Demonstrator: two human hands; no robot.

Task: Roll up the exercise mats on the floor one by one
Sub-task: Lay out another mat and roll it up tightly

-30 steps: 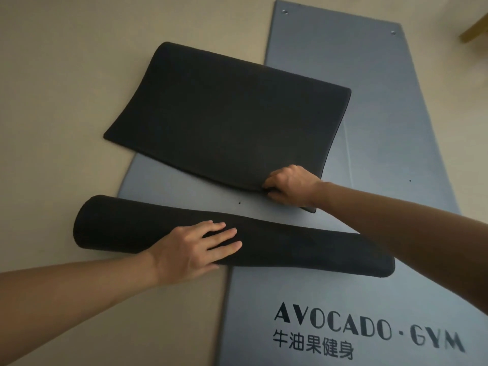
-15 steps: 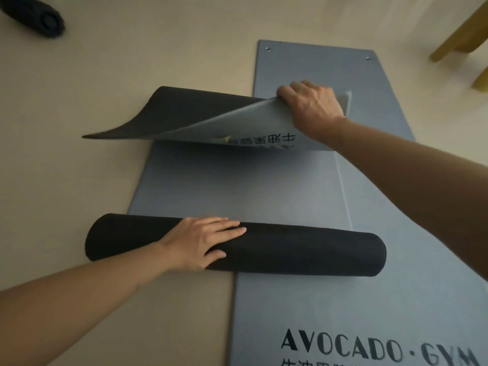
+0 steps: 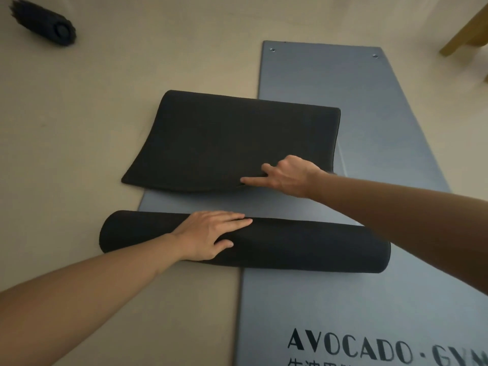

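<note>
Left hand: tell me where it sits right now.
Head view, lower centre: the left hand lies flat on the black roll, left of its middle; the right hand holds the folded flap just beyond.

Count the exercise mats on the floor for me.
3. A rolled mat lies far left; a flat grey mat lies right; a half-rolled mat overlaps it, left hand on its roll, right hand pinching its folded-over end. None seems hidden.

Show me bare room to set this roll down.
Bare floor left of the flap, toward the far roll; the blue mat's far end beyond the flap. Crowded: the strip between flap and near roll, where left hand and right hand sit.
</note>
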